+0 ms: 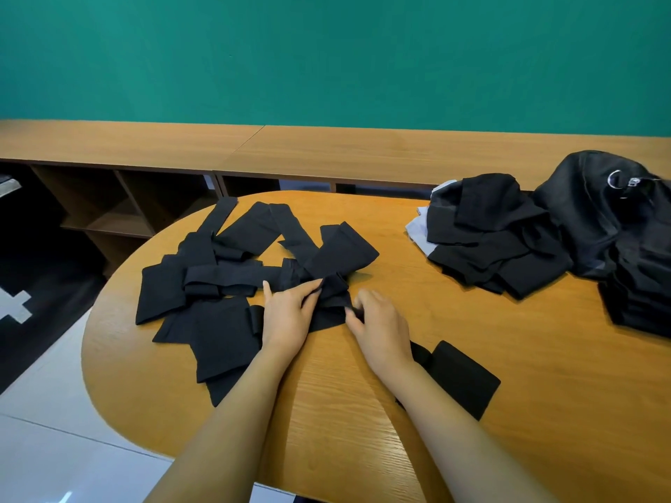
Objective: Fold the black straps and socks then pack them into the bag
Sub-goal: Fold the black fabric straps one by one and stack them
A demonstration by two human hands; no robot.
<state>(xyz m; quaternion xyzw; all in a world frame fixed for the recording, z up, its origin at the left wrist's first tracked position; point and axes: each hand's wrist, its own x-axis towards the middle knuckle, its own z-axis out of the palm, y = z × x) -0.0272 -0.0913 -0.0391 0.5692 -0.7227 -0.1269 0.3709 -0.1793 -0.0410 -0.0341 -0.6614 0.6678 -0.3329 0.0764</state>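
Note:
Several loose black straps and socks [225, 270] lie spread over the left half of the wooden table [544, 393]. My left hand [287, 314] and my right hand [381, 324] both pinch a bunched black piece [332, 295] between them at the table's middle. A folded black piece [461, 375] lies under my right forearm. The black bag [602, 212] sits at the far right with a metal ring on top. A pile of folded black pieces [486, 234] rests beside the bag.
A pale grey cloth [417, 226] peeks from under the folded pile. Low wooden shelving [109, 201] runs behind the table along a green wall. White floor tiles and a dark mat lie to the left.

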